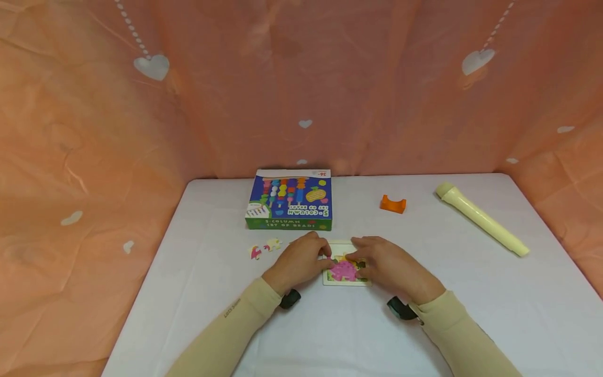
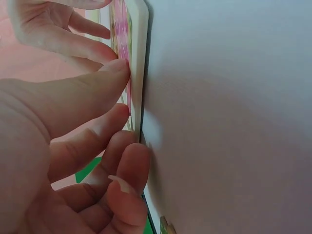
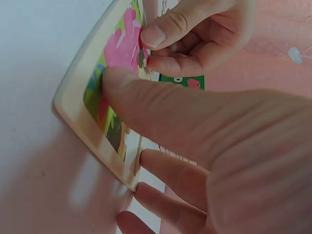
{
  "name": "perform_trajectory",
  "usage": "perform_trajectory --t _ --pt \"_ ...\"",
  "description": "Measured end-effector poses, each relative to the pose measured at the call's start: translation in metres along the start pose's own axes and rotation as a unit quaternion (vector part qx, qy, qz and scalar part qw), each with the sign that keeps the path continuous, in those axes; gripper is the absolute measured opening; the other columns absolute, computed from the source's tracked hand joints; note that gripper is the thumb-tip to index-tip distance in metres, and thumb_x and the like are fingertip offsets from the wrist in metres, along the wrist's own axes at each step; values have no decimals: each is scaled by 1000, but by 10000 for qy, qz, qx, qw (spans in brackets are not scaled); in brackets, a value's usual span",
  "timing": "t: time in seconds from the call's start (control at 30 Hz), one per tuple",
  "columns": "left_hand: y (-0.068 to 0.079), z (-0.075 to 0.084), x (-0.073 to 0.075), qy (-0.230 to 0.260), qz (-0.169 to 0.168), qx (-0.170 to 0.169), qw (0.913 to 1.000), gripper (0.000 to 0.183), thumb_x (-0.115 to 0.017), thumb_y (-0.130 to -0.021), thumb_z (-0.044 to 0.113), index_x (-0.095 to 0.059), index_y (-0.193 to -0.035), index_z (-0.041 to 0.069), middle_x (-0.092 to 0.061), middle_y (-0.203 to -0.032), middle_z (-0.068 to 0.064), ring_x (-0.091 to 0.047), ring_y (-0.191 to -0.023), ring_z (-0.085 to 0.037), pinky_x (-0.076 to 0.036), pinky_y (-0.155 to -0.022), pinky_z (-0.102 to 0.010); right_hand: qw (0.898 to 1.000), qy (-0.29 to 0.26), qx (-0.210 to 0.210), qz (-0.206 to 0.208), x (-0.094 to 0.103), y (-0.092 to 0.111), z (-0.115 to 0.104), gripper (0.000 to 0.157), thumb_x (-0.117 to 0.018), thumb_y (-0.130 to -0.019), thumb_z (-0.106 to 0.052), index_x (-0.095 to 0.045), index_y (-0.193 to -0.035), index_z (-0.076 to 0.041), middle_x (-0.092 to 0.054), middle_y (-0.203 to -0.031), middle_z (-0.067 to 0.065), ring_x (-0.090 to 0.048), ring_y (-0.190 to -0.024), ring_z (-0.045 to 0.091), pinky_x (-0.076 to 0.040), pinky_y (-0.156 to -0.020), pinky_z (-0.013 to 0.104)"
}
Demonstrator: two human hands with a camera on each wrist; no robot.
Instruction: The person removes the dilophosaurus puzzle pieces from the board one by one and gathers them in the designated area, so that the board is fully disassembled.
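A jigsaw puzzle in a pale frame (image 1: 347, 283) lies flat on the white table, its picture mostly a pink animal (image 3: 122, 48) on green. At the frame's left side, my left hand (image 1: 303, 260) pinches a small puzzle piece (image 3: 145, 54) between thumb and index finger, low over the picture; its other fingers are curled. My right hand (image 1: 393, 264) rests on the right side of the puzzle. Its thumb presses on the picture, and its fairly straight fingers touch the frame's far edge. Both hands partly hide the picture.
Loose puzzle pieces (image 1: 272, 244) lie left of the hands. Behind them stands a blue and green bead-set box (image 1: 289, 201). An orange notched block (image 1: 393, 204) and a pale yellow microphone-shaped stick (image 1: 482, 219) lie on the right. A peach curtain (image 1: 358, 94) hangs behind the table.
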State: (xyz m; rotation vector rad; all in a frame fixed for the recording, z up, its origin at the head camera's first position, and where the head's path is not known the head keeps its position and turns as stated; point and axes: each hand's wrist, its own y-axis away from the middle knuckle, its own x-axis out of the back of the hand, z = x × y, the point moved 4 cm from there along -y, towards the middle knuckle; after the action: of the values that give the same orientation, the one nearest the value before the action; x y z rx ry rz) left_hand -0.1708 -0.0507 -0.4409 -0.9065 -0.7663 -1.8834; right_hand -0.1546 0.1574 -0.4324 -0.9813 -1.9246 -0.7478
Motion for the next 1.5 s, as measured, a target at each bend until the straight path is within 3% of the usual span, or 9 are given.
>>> perform_trajectory --t 0.4,0.7,0.97,1.17,1.33,1.5 --pt "-1 0 1 504 186 -49 9985 14 -84 -96 26 -77 -100 15 -69 -88 8 -63 -83 -10 -53 -78 -26 9999 36 95 127 0 1 0 39 -87 -92 -23 -80 -131 -19 -61 -158 10 -55 -149 37 -48 -119 56" --pt "-3 -3 -1 823 45 -3 9966 14 -85 -96 24 -77 -103 14 -70 -86 8 -63 -82 -10 -54 -77 -24 9999 43 23 94 -1 2 1 38 -86 -93 -24 -80 -131 -21 -61 -158 9 -54 -149 37 -48 -119 57" --pt "-4 -8 -2 1126 36 55 9936 9 -73 -105 25 -79 -102 18 -71 -88 8 -64 -85 -12 -54 -81 -28 9999 36 66 143 -1 2 1 39 -87 -93 -25 -80 -131 -21 -62 -158 8 -54 -149 36 -48 -119 56" --pt "-4 -12 -1 1191 66 26 9929 10 -72 -106 26 -79 -101 20 -71 -90 9 -64 -87 -12 -54 -83 -30 9997 44 166 170 -1 1 0 39 -87 -92 -26 -80 -130 -20 -62 -157 9 -55 -149 36 -48 -119 56" --pt "-1 -15 5 1284 173 -29 9916 10 -72 -106 26 -80 -103 19 -72 -92 8 -64 -88 -11 -54 -85 -31 9996 127 157 177 -2 1 -1 40 -87 -92 -27 -80 -131 -20 -62 -157 9 -55 -149 35 -48 -119 55" --pt "11 -24 19 1548 363 56 9873 10 -72 -105 23 -81 -107 18 -75 -97 8 -65 -90 -14 -56 -87 -34 9998 171 53 126 -2 2 -1 39 -85 -94 -28 -79 -132 -22 -61 -159 8 -54 -150 35 -47 -120 56"
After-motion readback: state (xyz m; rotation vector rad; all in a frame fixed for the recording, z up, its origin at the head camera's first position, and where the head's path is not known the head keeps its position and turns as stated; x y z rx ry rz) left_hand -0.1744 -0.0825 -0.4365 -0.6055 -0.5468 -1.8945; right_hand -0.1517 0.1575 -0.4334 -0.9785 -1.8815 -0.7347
